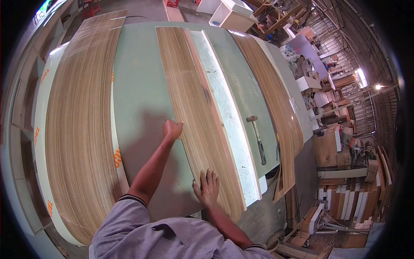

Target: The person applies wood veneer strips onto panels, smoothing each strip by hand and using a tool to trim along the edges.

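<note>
A long wood-grain laminate strip (189, 103) lies lengthwise on a pale green board (133, 73), beside a white strip (222, 108) with a pinkish wooden edge. My left hand (172, 129) has its fingers curled on the laminate strip's left edge, thumb along it. My right hand (206, 187) lies flat with spread fingers on the nearer part of the same strip. A hammer (258, 138) rests on the green board to the right of the white strip.
A wide wood-grain sheet (79, 129) lies at left, another long laminate piece (276, 95) at right. Beyond are white cabinet parts (228, 15), a cluttered workshop and stacked boards (353, 198) at lower right. Shelving (23, 121) runs along the far left.
</note>
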Tool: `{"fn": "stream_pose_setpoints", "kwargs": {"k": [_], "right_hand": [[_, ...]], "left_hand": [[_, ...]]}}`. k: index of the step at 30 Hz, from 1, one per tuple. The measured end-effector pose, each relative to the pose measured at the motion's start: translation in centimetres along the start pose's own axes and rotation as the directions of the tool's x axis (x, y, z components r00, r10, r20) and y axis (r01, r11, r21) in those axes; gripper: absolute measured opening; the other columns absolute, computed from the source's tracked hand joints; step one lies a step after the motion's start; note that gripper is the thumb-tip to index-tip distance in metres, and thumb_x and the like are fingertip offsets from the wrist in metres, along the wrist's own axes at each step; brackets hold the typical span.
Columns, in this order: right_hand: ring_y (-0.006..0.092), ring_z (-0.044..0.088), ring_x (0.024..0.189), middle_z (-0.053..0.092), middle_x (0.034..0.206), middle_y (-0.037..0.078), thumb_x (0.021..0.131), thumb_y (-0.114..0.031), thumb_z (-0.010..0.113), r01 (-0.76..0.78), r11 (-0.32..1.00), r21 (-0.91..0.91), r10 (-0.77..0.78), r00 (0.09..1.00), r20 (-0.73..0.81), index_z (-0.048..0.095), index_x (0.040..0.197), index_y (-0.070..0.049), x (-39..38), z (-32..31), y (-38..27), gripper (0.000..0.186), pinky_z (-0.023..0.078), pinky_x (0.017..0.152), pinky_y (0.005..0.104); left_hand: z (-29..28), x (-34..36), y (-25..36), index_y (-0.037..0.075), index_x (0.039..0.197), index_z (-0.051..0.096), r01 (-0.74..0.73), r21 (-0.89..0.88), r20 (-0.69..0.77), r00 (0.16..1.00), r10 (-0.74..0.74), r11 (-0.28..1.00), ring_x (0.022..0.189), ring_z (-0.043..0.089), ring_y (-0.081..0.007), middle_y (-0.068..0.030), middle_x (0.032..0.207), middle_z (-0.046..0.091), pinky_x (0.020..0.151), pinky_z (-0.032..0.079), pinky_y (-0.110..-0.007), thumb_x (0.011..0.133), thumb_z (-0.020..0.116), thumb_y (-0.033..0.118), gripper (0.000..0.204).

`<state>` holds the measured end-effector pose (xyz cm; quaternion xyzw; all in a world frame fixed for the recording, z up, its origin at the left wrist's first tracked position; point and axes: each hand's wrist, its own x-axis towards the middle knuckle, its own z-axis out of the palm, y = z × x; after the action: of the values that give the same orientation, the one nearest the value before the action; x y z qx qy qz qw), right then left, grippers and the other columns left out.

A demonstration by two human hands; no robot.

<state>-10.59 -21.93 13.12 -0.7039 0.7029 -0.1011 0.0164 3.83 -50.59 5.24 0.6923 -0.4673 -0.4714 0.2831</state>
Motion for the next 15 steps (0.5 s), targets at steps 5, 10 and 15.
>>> {"fn": "stream_pose_setpoints", "kwargs": {"k": [5,10,15], "right_hand": [[0.0484,0.047,0.127,0.051,0.137,0.027,0.086,-0.035,0.068,0.042,0.998,-0.049,-0.044,0.998,-0.04,0.058,0.131,-0.003,4.0,1.8,-0.7,0.056,0.038,0.098,0.0648],[0.0483,0.045,0.129,0.048,0.14,0.027,0.09,-0.038,0.062,0.04,0.998,-0.051,-0.041,0.999,-0.02,0.055,0.134,-0.004,8.0,3.5,-0.7,0.056,0.038,0.098,0.0675],[0.0476,0.044,0.13,0.047,0.141,0.026,0.091,-0.04,0.059,0.044,0.998,-0.045,-0.044,0.999,-0.015,0.055,0.135,-0.005,12.8,4.7,-1.9,0.056,0.036,0.1,0.068]], "left_hand": [[-1.4,-0.4,-0.4,-0.003,0.079,0.062,-0.01,-0.306,-0.176,0.983,-0.046,0.952,0.075,0.069,-0.0369,-0.0227,0.079,0.068,0.063,0.052,-0.045,0.083,0.073,0.031,0.036],[-1.5,-9.3,-5.5,-0.003,0.076,0.059,-0.065,-0.248,-0.1,0.994,0.042,0.967,0.069,0.063,-0.0218,-0.0184,0.075,0.066,0.063,0.049,-0.041,0.086,0.069,0.027,0.033],[0.8,-20.1,-10.5,-0.005,0.083,0.066,-0.019,-0.212,0.456,0.882,0.116,0.977,0.064,0.062,-0.0195,-0.0148,0.071,0.066,0.061,0.049,-0.04,0.088,0.065,0.028,0.033]]}}
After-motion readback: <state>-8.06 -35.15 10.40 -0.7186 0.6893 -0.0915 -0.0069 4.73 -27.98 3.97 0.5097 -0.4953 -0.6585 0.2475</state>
